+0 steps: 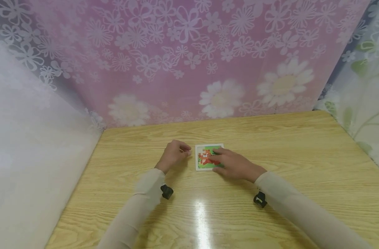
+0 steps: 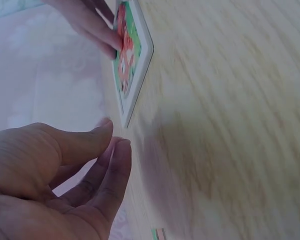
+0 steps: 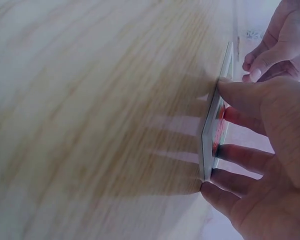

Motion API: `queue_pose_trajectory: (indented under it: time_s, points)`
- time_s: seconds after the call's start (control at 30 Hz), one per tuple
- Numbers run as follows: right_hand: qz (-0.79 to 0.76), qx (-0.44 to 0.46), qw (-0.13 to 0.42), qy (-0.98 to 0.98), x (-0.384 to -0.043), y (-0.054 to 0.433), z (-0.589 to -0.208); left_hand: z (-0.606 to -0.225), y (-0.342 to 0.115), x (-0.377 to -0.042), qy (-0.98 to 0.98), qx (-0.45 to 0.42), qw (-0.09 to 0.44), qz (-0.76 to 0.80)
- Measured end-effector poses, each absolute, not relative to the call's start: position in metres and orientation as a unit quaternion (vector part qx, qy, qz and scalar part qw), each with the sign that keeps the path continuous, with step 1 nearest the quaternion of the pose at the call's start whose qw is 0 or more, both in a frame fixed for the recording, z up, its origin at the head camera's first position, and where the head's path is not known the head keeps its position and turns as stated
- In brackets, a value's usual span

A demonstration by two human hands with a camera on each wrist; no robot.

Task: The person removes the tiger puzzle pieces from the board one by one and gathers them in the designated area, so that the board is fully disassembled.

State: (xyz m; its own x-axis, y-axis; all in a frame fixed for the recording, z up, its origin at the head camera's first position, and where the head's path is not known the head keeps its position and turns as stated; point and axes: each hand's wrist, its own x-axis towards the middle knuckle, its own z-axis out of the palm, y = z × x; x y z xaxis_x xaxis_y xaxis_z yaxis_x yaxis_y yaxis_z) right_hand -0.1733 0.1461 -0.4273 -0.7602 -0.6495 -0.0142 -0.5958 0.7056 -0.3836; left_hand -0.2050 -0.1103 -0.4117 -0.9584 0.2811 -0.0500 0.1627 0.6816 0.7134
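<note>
- Tiger puzzle [image 1: 203, 163]: flat on the desk [image 1: 286, 148], around the middle, under the right hand [image 1: 234, 164] and just right of the left hand [image 1: 173, 154].
- Right hand: fingers spread over the picture, not curled round it; thumb on the near edge of the frame. Reads as steadying.
- Left hand: thumb and fingers bent loosely, tips close together just off the puzzle's left side. No piece visible between them.
- Loose piece [image 2: 159, 234], green and pinkish, on the desk at the bottom of the left wrist view, cut off by the picture edge.
- Upper left of the picture looks pale. Could be a gap; too small to confirm.
- Risk: right hand pushing sideways could slide the whole frame; desk looks smooth.
- Risk: pressing hard near one edge might tip the frame and pop pieces up.
- Risk: left hand sweeping back could knock the loose piece away. It's small and probably light.
- Risk: right fingers hide part of the picture, so a badly seated piece there could go unnoticed.
- Surface: pale yellow wood grain, glossy, with a bright light streak [image 1: 203, 224] nearest the wearer.
- Room: pink flowered curtain [image 1: 177, 69] behind the desk, whitish cloth [image 1: 36, 145] at left, leaf-print cloth [image 1: 371, 69] at right.
</note>
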Motion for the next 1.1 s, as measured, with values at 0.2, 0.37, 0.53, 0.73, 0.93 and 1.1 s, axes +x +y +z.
queue_pose_trajectory:
  time_s: [0.2,0.37,0.53,0.73,0.93,1.1]
  points:
    - [-0.183,-0.339,0.072,0.92,-0.174,0.147,-0.428,-0.416,-0.097,-0.206,0.912,0.133,0.097,0.377]
    - [-0.184,-0.341,0.074,0.919,-0.174,0.146,-0.427,-0.42,-0.091,-0.206,0.91,0.143,0.108,0.374]
    - [-0.181,-0.339,0.075,0.92,-0.173,0.146,-0.427,-0.422,-0.086,-0.208,0.912,0.139,0.123,0.367]
    - [-0.18,-0.347,0.065,0.918,-0.174,0.146,-0.428,-0.422,-0.083,-0.21,0.915,0.141,0.128,0.356]
    - [-0.178,-0.347,0.066,0.918,-0.175,0.145,-0.428,-0.421,-0.082,-0.208,0.916,0.147,0.124,0.353]
    - [-0.176,-0.345,0.066,0.92,-0.174,0.145,-0.427,-0.422,-0.082,-0.208,0.916,0.15,0.121,0.352]
